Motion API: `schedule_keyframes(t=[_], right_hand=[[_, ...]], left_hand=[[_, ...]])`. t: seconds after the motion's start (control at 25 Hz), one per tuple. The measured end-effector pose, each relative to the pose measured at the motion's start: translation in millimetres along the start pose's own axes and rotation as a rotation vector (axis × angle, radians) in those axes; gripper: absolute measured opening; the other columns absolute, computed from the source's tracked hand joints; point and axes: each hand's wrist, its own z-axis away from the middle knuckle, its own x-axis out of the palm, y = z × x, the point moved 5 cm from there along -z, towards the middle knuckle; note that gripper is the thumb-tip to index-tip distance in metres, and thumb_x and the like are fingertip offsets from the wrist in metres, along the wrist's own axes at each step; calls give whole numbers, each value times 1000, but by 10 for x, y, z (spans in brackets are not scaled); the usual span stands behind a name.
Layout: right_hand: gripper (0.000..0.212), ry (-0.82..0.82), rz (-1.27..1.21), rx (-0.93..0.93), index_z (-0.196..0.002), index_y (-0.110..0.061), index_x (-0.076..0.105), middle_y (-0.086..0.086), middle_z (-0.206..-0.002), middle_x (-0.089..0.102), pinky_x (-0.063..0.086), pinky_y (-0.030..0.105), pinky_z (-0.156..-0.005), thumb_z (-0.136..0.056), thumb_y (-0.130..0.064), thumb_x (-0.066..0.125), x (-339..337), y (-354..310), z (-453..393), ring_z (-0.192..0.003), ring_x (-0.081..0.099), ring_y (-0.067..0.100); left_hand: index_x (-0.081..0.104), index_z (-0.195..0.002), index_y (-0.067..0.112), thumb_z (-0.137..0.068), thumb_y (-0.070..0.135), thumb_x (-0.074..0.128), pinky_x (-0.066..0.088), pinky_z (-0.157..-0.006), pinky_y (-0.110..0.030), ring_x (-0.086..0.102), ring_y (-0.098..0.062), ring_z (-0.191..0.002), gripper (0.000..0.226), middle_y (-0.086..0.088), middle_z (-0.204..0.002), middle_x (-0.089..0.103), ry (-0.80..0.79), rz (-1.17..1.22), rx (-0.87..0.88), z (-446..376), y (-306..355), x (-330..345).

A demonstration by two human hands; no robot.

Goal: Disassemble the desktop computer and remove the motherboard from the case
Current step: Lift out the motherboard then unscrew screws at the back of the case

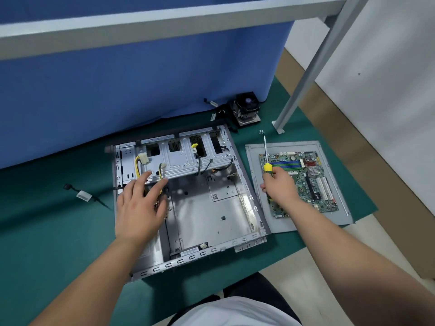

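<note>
The open grey computer case (235, 208) lies on its side on the green mat, its floor bare metal. The green motherboard (313, 184) rests outside the case on the grey side panel (256, 175) to the right. My left hand (141, 205) reaches into the case's left part with fingers spread, fingertips at the drive cage (183, 161) near yellow power cables (141, 161). My right hand (279, 184) grips a screwdriver (266, 158) by its yellow-green handle, shaft pointing away, over the motherboard's left edge.
A CPU cooler with fan (246, 109) stands at the back by the blue partition. A loose black cable with a white tag (83, 196) lies left of the case. A grey metal post (294, 100) stands at the right, small screws (261, 131) near its foot.
</note>
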Motion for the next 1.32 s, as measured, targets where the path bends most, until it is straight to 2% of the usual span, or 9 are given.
schedule_keyframes(t=[0.08, 0.2, 0.32, 0.52, 0.72, 0.84, 1.08, 1.2, 1.32], right_hand=[[22, -77, -22, -51, -105, -10, 58, 11, -90, 67, 53, 37, -67, -102, -28, 45, 34, -46, 200, -80, 69, 24], [32, -153, 211, -166, -100, -15, 52, 0, -98, 56, 44, 35, -67, -97, -46, 57, 165, -123, 422, -87, 57, 22], [51, -111, 390, -178, -112, -11, 48, 1, -98, 54, 46, 36, -68, -88, -51, 71, 258, -207, 497, -86, 57, 23], [30, 11, 495, -191, -102, -18, 39, 0, -80, 56, 50, 33, -57, -88, -29, 64, 319, -273, 549, -71, 61, 27], [26, 81, 549, -251, -105, -19, 47, 0, -79, 59, 44, 31, -55, -87, -24, 65, 339, -311, 532, -69, 59, 27], [26, 89, 547, -283, -105, -19, 48, 1, -81, 62, 41, 30, -54, -87, -25, 65, 352, -331, 473, -69, 58, 27], [26, 50, 579, -333, -110, -16, 50, 5, -85, 65, 49, 32, -60, -89, -22, 64, 287, -685, -31, -77, 64, 30], [27, 53, 597, -321, -111, -16, 51, 5, -83, 64, 48, 32, -58, -89, -23, 64, 301, -757, -175, -73, 61, 30], [29, 7, 600, -319, -114, -14, 50, 5, -87, 63, 54, 36, -64, -92, -28, 64, 306, -760, -217, -76, 62, 30]], left_hand=[[58, -136, 37, -95, 40, 49, 26, -112, -51, 32, -33, -142, 42, -1, -157, 37, 81, 33, -53, 95, -39, -59], [54, -141, 30, -100, 29, 58, 29, -113, -57, 31, -35, -145, 41, -9, -160, 32, 177, 212, -312, 275, -312, -112], [41, -151, 24, -102, 23, 53, 37, -112, -52, 39, -35, -142, 50, -12, -158, 37, 97, 518, -480, 402, -507, -72], [46, -147, 26, -103, 20, 52, 47, -95, -46, 59, -39, -115, 45, -14, -129, 66, 84, 632, -597, 429, -467, -134], [50, -139, 28, -100, 10, 48, 49, -70, -45, 60, -37, -79, 43, -12, -82, 66, 91, 578, -597, 436, -391, -179], [51, -136, 30, -100, 9, 47, 49, -62, -43, 58, -32, -66, 42, -9, -69, 62, 107, 557, -608, 426, -358, -183], [52, -136, 26, -98, 4, 46, 48, -72, -43, 56, -31, -75, 44, -7, -82, 62, 185, 522, -660, 210, -181, -115], [51, -136, 23, -98, 3, 45, 52, -82, -50, 60, -39, -90, 44, -18, -102, 67, 190, 517, -664, 105, -154, -50], [50, -136, 17, -98, 3, 45, 50, -90, -49, 58, -39, -110, 41, -18, -128, 62, 183, 546, -630, 70, -167, -11]])
